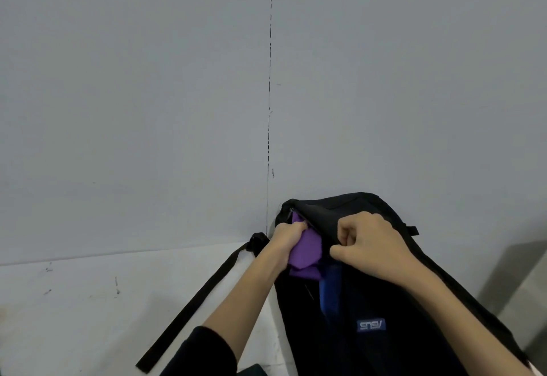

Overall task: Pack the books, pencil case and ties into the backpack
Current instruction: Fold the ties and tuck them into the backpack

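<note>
purple tie [305, 252] gripped in left hand [285, 241] at backpack [370, 301] mouth; right hand [370, 247] pinches flap.

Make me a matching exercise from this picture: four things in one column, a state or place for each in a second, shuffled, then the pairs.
Things:
1. left hand
2. right hand
3. long black webbing strap
4. blue logo patch

States or places:
A. lies flat on the white table
B. grips the purple folded fabric
C. sewn on the black fabric backpack, reads upside down
D. pinches the backpack's opening edge

Pairs: 1-B, 2-D, 3-A, 4-C
</note>
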